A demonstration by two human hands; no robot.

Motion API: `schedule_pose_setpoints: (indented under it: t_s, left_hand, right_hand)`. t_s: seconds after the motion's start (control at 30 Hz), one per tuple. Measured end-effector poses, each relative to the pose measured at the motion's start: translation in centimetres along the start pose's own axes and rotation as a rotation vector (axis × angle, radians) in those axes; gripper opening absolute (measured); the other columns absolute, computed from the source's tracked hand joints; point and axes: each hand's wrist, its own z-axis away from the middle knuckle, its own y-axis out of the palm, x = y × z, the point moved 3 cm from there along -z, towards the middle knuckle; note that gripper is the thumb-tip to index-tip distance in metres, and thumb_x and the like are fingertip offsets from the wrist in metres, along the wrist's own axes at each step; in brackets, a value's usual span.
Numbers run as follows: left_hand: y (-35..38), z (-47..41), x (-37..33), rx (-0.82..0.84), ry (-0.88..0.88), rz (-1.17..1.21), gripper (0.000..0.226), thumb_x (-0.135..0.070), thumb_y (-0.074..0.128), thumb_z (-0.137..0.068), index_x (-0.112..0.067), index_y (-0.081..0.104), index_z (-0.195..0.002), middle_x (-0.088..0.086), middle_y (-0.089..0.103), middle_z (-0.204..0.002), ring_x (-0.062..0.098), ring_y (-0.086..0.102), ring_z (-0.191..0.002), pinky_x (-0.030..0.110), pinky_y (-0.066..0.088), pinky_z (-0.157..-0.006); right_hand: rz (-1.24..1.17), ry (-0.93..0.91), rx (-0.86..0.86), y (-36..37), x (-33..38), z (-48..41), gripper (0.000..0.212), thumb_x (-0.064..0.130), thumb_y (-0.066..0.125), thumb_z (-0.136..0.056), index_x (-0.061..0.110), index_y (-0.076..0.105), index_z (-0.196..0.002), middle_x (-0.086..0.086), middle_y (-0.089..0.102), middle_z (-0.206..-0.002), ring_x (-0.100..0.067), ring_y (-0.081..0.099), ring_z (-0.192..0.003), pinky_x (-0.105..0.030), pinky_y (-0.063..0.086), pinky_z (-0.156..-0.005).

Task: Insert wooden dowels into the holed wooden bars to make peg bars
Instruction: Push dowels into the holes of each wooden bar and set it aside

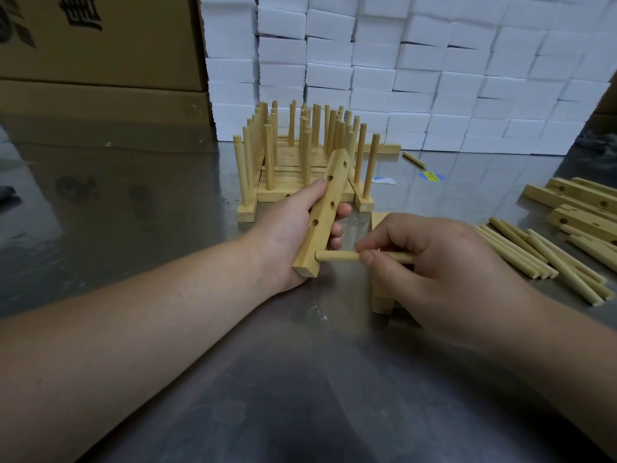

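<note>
While left grip (287, 235) holds bar (330, 198), right grip (444, 262) pinches dowel (335, 256) (tip in hole)

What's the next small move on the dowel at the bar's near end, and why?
Probably push the dowel straight further into the bar. The right hand pinches it with its tip just inside the nearest hole and most of its length outside, while the left hand grips the bar. The four other holes are empty, so seating this one likely comes first.

text: none legible | cardboard box (133, 45): print cut off | sticker (431, 176): blurred
</note>
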Motion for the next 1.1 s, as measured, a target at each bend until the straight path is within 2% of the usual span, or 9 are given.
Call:
schedule_pose_setpoints:
  t_s: [0.17,0.3,0.4,0.57,0.63,0.73,0.9,1.03,1.1]
  left_hand:
    - [0.1,0.1,0.0,0.025,0.011,-0.018,0.029,-0.032,0.045,-0.095,-0.011,0.064,-0.099,0.000,0.060,-0.064,0.009,0.049,-0.046,0.020,0.044,-0.044]
    - [0.0,0.0,0.1,0.026,-0.003,0.015,0.029,-0.022,0.041,-0.092,-0.005,0.061,-0.102,0.003,0.060,-0.064,0.012,0.049,-0.048,0.023,0.044,-0.048]
    - [0.0,0.0,0.0,0.006,-0.002,0.058,0.028,-0.015,0.037,-0.086,-0.002,0.059,-0.097,0.006,0.059,-0.065,0.014,0.047,-0.049,0.024,0.042,-0.049]
    - [0.2,0.2,0.0,-0.007,0.019,0.058,0.024,-0.013,0.043,-0.094,0.002,0.059,-0.104,0.005,0.066,-0.064,0.009,0.054,-0.049,0.018,0.048,-0.046]
    - [0.4,0.2,-0.1,-0.007,0.066,0.064,0.022,-0.015,0.045,-0.096,-0.003,0.060,-0.104,0.006,0.071,-0.078,0.009,0.060,-0.050,0.018,0.051,-0.047]
    - [0.6,0.2,-0.1,-0.005,0.101,0.008,0.022,-0.027,0.041,-0.098,-0.019,0.056,-0.113,0.000,0.074,-0.086,0.014,0.065,-0.051,0.021,0.049,-0.043]
    - [0.7,0.4,0.0,-0.015,0.098,-0.034,0.026,-0.035,0.037,-0.098,-0.018,0.057,-0.101,0.004,0.069,-0.066,0.019,0.065,-0.050,0.025,0.048,-0.042]
    - [0.7,0.7,-0.1,-0.006,0.116,0.010,0.029,-0.019,0.032,-0.096,-0.003,0.055,-0.090,0.008,0.067,-0.062,0.016,0.061,-0.043,0.022,0.047,-0.040]
    - [0.9,0.8,-0.1,-0.007,0.131,-0.016,0.029,-0.016,0.031,-0.095,-0.003,0.055,-0.085,0.007,0.068,-0.061,0.014,0.062,-0.043,0.023,0.050,-0.042]
  right_hand:
    - [0.012,-0.059,-0.001,0.1,0.1,0.2,0.022,0.024,0.057,-0.084,0.040,0.047,-0.074,0.050,0.044,-0.062,0.029,0.043,-0.066,0.004,0.031,-0.061]
    - [0.047,-0.026,0.020,0.1,0.3,0.0,0.007,0.038,0.045,-0.078,0.043,0.046,-0.074,0.051,0.044,-0.063,0.024,0.045,-0.067,0.000,0.034,-0.060]
    - [0.104,-0.001,0.032,0.0,-0.3,-0.1,0.020,0.046,0.038,-0.073,0.039,0.056,-0.080,0.029,0.050,-0.056,0.012,0.047,-0.062,-0.011,0.033,-0.051]
    - [0.234,0.003,0.065,-0.2,-0.9,-0.3,0.021,0.036,0.046,-0.084,0.032,0.063,-0.096,0.010,0.066,-0.078,-0.007,0.053,-0.074,-0.029,0.045,-0.064]
    - [0.268,-0.011,0.048,-0.3,-0.9,-0.2,0.027,0.036,0.044,-0.084,0.030,0.064,-0.100,0.007,0.067,-0.084,-0.009,0.056,-0.077,-0.031,0.046,-0.066]
    - [0.318,-0.046,0.034,-0.1,-0.5,-0.2,0.043,0.042,0.030,-0.080,0.045,0.056,-0.115,0.011,0.062,-0.088,-0.013,0.056,-0.084,-0.027,0.037,-0.062]
    - [0.483,-0.102,-0.003,-0.4,-0.2,-0.2,0.055,0.044,0.015,-0.081,0.038,0.052,-0.120,0.012,0.057,-0.097,-0.013,0.051,-0.091,-0.027,0.031,-0.065]
    - [0.483,-0.081,0.045,-0.1,0.1,-0.5,0.043,0.046,0.028,-0.085,0.049,0.048,-0.123,0.014,0.042,-0.077,-0.008,0.039,-0.075,-0.025,0.026,-0.055]
    - [0.497,-0.073,0.050,-0.2,0.1,-0.6,0.043,0.047,0.029,-0.085,0.049,0.050,-0.122,0.013,0.047,-0.077,-0.008,0.037,-0.073,-0.027,0.023,-0.056]
